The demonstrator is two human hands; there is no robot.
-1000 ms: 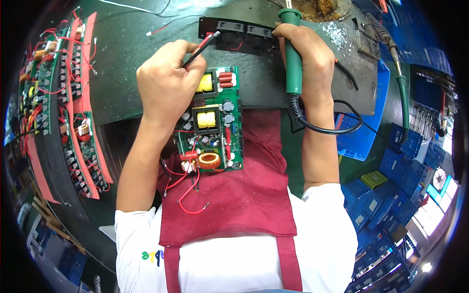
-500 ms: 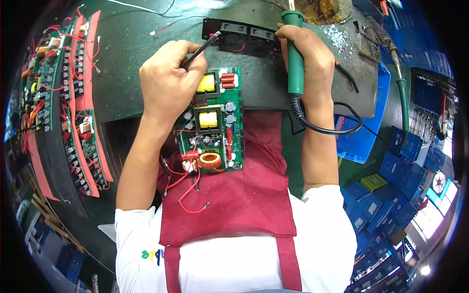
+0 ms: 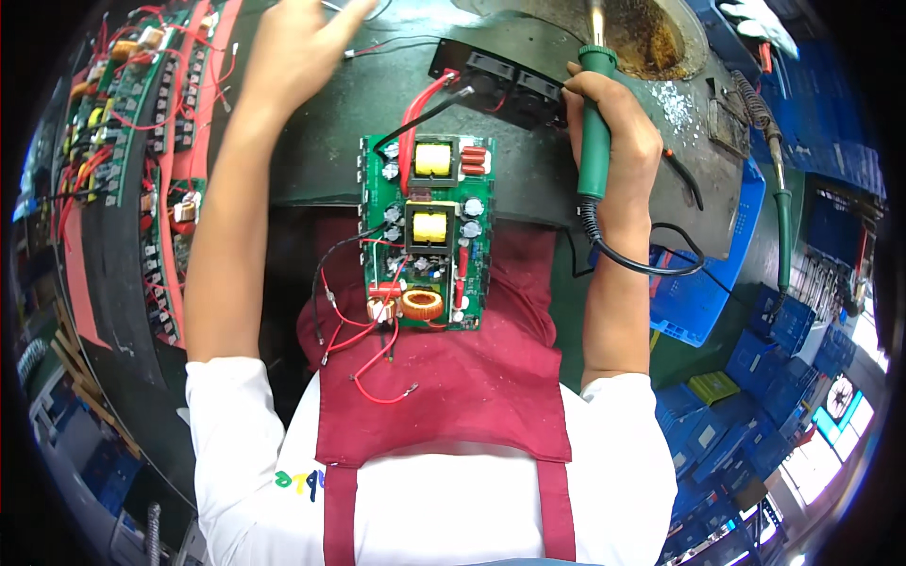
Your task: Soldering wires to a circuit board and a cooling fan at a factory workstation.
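My right hand [image 3: 618,123] is closed round the green handle of a soldering iron [image 3: 595,146], its tip pointing away from me. The fingertips of that hand are at the right end of a black panel with two fans [image 3: 500,85]. My left hand [image 3: 302,47] reaches to the far left, fingers apart and partly cut off by the upper edge. A green circuit board [image 3: 479,203] lies at the bench's near edge, over my apron. From it a thick red wire [image 3: 411,127] runs to the panel's left end, and a black wire [image 3: 425,115] leans its bare end onto the panel.
Several wired circuit boards [image 3: 123,141] stand at the left along pink strips [image 3: 85,292]. White crumbs [image 3: 675,108] lie by a stained hollow [image 3: 661,42] at the far right. A second soldering iron [image 3: 782,226] hangs at the right, beside a blue crate [image 3: 708,292].
My left hand has let go of the black wire and moved far left. The board, the fan panel and my right hand with the soldering iron appear slightly farther right in view.
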